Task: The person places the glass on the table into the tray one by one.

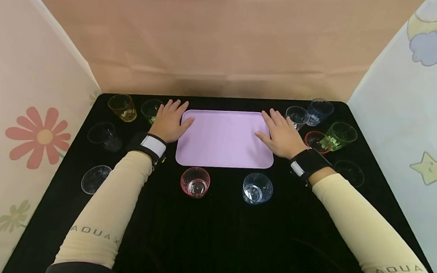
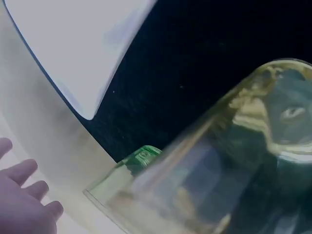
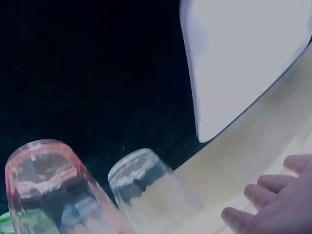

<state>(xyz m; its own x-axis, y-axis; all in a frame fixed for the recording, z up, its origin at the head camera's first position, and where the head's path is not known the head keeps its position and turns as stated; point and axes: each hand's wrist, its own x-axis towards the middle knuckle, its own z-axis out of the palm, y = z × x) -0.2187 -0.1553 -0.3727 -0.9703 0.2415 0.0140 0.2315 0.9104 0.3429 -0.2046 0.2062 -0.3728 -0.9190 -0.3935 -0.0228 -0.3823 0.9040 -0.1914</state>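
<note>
A pink-purple tray (image 1: 225,139) lies flat toward the back of the black table. My left hand (image 1: 169,121) is at its left edge, fingers spread and straight, holding nothing. Over by the right edge, my right hand (image 1: 282,135) has its fingers extended too, with nothing in its grasp. Whether either hand touches the tray, I cannot tell. In front of the tray stand a red-tinted glass (image 1: 195,183) and a blue-tinted glass (image 1: 257,189). A green glass (image 1: 151,110) is partly hidden behind the left hand; a clear glass (image 3: 148,187) stands near the right one.
More glasses line the left side, among them a yellow glass (image 1: 123,108) and a clear glass (image 1: 94,179). On the right are a blue glass (image 1: 320,111), a red glass (image 1: 316,141), a green glass (image 1: 341,135) and a dark one (image 1: 349,173). Patterned walls flank the table.
</note>
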